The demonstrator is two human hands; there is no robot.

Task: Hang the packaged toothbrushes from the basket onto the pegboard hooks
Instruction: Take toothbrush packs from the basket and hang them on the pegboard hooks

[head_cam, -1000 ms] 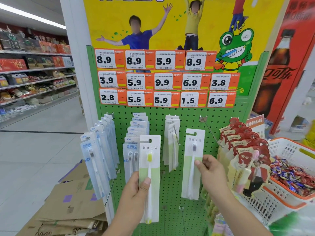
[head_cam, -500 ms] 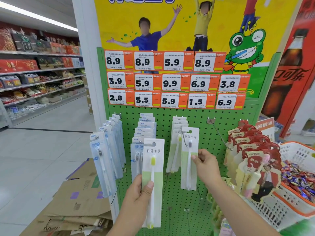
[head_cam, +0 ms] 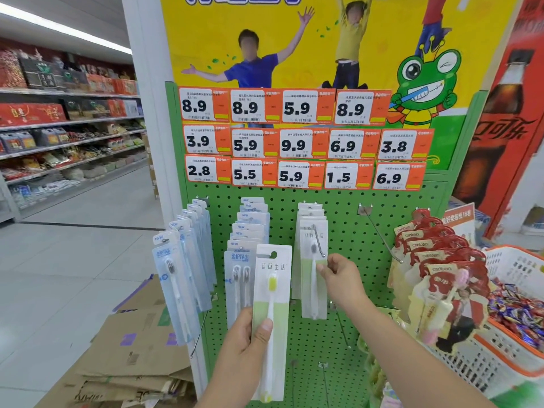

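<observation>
My left hand (head_cam: pixel 245 348) grips a white-and-green pack with a yellow-bristled toothbrush (head_cam: pixel 272 293), held upright in front of the green pegboard (head_cam: pixel 347 237). My right hand (head_cam: pixel 343 278) pinches the right edge of a grey-bristled toothbrush pack (head_cam: pixel 313 278), which is threaded on the third hook (head_cam: pixel 319 241) in front of similar packs. An empty hook (head_cam: pixel 381 234) sticks out to the right of it. The basket (head_cam: pixel 518 295) at the right shows wrapped candies, no toothbrushes visible.
Blue toothbrush packs (head_cam: pixel 188 260) fill the two left hooks; red children's packs (head_cam: pixel 435 260) fill the far right hook. Price tags (head_cam: pixel 297 142) sit above. Flattened cardboard (head_cam: pixel 132 343) lies on the floor at lower left. Several bare hooks (head_cam: pixel 340 322) protrude lower down.
My right hand carried the grey-bristled pack left and up, from free in front of the board onto the third hook. My left hand kept holding the yellow-bristled pack.
</observation>
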